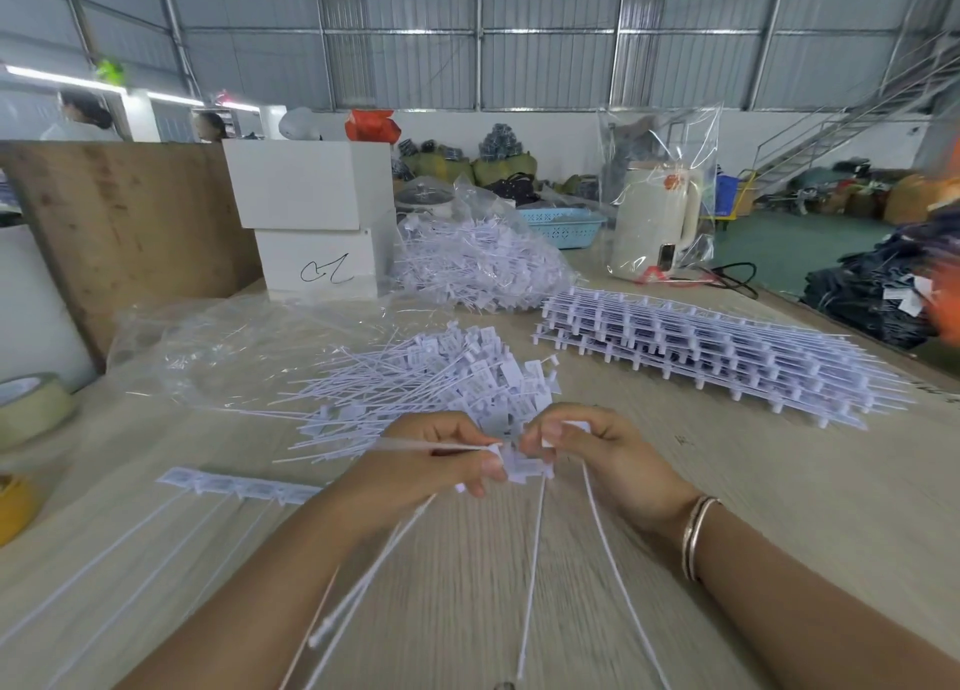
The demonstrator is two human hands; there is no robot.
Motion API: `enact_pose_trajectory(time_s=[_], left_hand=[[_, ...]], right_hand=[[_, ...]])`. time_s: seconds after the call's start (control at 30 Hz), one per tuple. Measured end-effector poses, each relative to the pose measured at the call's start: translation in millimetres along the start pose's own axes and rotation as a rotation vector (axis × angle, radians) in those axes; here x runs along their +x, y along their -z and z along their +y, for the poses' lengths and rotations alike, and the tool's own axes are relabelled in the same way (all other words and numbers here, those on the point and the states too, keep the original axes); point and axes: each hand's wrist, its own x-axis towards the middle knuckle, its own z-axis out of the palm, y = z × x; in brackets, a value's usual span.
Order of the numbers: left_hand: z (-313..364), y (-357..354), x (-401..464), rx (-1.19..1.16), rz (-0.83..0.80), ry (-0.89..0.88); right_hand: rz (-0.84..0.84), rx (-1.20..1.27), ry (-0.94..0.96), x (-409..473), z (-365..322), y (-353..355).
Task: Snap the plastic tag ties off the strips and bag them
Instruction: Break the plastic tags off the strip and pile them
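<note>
Both hands meet over the pale wood-grain desk (675,559), holding a short white plastic strip of tag ties (522,468) between them. The left hand (441,461) has its fingers (488,468) pinched narrow on one tie at the strip's left end, and the right hand (597,455), with thin metal bangles (696,536) on its wrist, has its fingers closed on the strip's right end; the ties' long thin tails hang down toward the camera. Just beyond the hands lies a loose heap of separated white tag ties (436,383), partly on a crumpled clear plastic bag (234,346). Farther back sits a filled clear bag of ties (478,263). To the right is a stack of unbroken white strips (717,346); another strip with ties attached (239,487) lies flat on the left.
</note>
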Motion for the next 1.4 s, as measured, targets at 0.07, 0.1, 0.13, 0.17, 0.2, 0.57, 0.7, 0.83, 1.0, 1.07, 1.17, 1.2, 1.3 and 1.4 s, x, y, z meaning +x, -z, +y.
enact_pose_trajectory(time_s=[0.07,0.1,0.13,0.17,0.2,0.57,0.7,0.83,1.0,1.07,1.17,1.2,1.3,1.4], left_hand=[[-4,-2,0,0.036,0.039,-0.022],[-8,-3,0,0.1,0.085,-0.032],[-11,-5,1,0.181,0.133,-0.051],[-14,-5,1,0.268,0.174,-0.086],[-15,-6,1,0.357,0.202,-0.129],[-20,-15,2,0.704,0.287,-0.163],[-18,-20,2,0.756,0.279,-0.242],[-14,-24,1,0.762,0.24,-0.302],[-11,-19,-3,0.825,0.189,-0.315],[-12,-14,-2,0.861,0.184,-0.278],[-13,-13,-3,0.912,0.146,-0.214],[-13,-15,-4,0.931,0.14,-0.196],[-15,-20,-2,0.972,0.188,-0.196],[-14,-19,-1,0.984,0.247,-0.217]], right_hand=[[0.054,-0.056,-0.025,1,2,6],[0.073,-0.107,-0.047,2,3,7],[0.094,-0.174,-0.073,3,6,7],[0.122,-0.26,-0.097,5,8,7],[0.155,-0.349,-0.116,7,11,7],[0.224,-0.673,-0.055,9,13,1],[0.179,-0.624,0.015,2,4,-15],[0.046,-0.598,-0.085,2,0,-31],[0.144,-0.306,-0.079,5,-1,-17],[0.201,-0.262,-0.076,6,1,-14],[0.212,-0.245,-0.076,7,7,-12],[0.198,-0.242,-0.075,7,8,-12],[0.108,-0.269,-0.084,5,7,-14],[0.016,-0.429,-0.082,4,5,-17]])
